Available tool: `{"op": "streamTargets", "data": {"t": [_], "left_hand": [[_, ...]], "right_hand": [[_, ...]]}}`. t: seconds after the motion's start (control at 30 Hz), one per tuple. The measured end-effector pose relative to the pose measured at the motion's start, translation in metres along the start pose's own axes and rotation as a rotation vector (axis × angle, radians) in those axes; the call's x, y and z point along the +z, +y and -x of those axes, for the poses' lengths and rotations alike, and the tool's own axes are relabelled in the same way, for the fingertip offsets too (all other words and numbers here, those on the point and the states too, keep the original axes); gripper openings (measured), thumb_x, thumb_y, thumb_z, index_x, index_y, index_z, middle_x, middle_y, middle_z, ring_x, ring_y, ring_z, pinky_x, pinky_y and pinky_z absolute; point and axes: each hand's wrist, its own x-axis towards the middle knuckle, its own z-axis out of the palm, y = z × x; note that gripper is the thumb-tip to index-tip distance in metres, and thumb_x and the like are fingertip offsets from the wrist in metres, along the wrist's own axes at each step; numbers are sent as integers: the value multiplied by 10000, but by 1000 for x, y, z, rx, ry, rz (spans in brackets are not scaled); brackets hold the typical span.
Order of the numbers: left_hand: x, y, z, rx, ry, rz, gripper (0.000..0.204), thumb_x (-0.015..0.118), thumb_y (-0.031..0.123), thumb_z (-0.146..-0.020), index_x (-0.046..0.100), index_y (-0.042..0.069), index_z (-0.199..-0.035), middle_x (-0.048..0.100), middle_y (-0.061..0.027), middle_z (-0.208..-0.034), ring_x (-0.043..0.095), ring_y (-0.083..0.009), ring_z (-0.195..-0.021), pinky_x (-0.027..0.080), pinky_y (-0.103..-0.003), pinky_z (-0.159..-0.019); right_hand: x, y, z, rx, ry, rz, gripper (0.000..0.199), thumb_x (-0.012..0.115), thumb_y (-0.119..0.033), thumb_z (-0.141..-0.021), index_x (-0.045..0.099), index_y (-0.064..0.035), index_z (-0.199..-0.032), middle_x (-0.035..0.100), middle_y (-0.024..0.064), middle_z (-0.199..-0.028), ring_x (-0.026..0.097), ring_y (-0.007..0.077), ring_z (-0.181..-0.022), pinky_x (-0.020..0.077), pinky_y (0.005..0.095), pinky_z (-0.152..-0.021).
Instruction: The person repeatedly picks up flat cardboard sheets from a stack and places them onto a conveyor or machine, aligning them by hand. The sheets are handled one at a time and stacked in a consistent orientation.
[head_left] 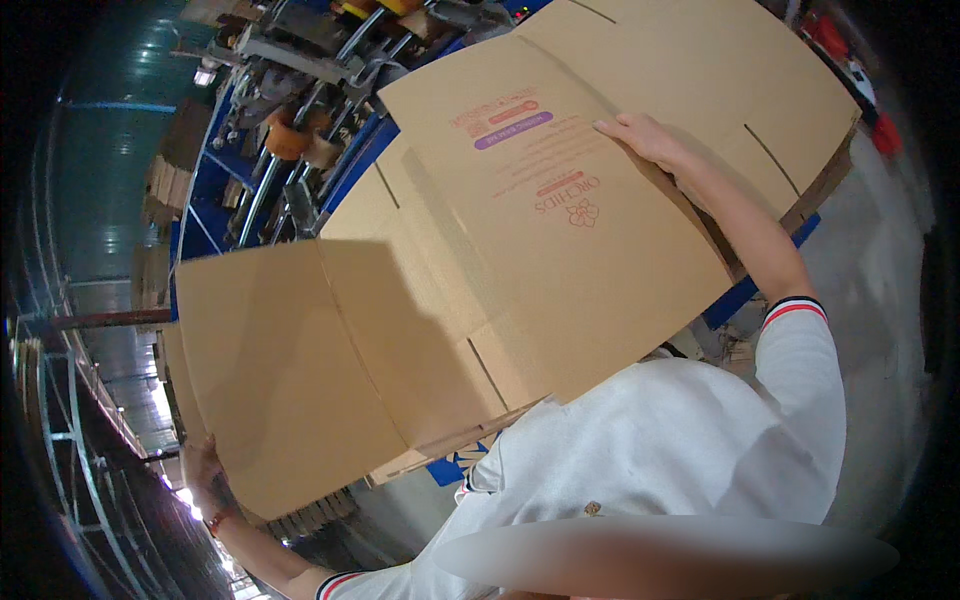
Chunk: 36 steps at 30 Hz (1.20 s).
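A large flat cardboard box blank (560, 290) stretches in front of me from lower left to upper right. It has fold lines, cut slots and a printed panel with a small flower figure and a purple bar. My left hand (203, 470) grips the outer left edge, its fingers partly hidden by the board. At the right end of the printed panel, my right hand (645, 138) is closed on the board's edge, fingertips on the upper face and the rest of the grip out of sight. More cardboard layers show beneath the blank's near edge.
Beyond the board stands a machine with metal shafts and orange rollers (287, 135) on a blue frame. Stacked cardboard (172, 170) lies at the far left. A grey floor (880, 300) runs along the right, with red objects (884, 133) at the upper right.
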Motion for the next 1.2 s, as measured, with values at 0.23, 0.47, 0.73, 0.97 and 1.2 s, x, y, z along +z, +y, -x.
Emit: {"op": "streamTargets", "data": {"t": [0.23,0.47,0.73,0.97,1.2], "left_hand": [[80,145,-24,-306,594,-667,760,603,572,-819,383,133,-1399,592,-134,-1236,550,-278,-1152,394,-512,-971],[146,520,-12,485,-774,1350,913,305,702,-890,202,-27,-1430,503,-221,-1313,513,-324,-1195,419,-445,-995],[119,679,41,373,-702,1518,428,539,189,-929,445,-44,-1275,535,-162,-1264,526,-261,-1160,439,-406,-974],[156,679,27,432,-679,1577,370,540,179,-927,508,-42,-1221,569,-142,-1208,555,-239,-1101,453,-380,-942],[194,656,32,219,-985,1774,397,521,265,-945,515,-8,-1233,577,-111,-1208,551,-239,-1100,451,-367,-948]], "right_hand": [[-14,-9,-8,42,65,171,617,636,-612,-761,643,5,-763,621,132,-713,583,217,-663,452,376,-599],[-17,-16,-17,-111,223,200,620,653,-613,-724,668,2,-802,661,181,-804,637,285,-732,481,392,-677],[-31,-53,-88,-144,195,349,622,429,-562,-885,659,-11,-1057,619,256,-1098,594,392,-1026,461,456,-892],[-16,-58,-126,35,192,410,641,310,-539,-919,611,-26,-1160,586,237,-1188,561,397,-1088,420,461,-960],[-31,-40,-123,-261,52,594,725,319,-577,-931,654,65,-966,633,280,-974,608,421,-938,470,473,-841]]}}
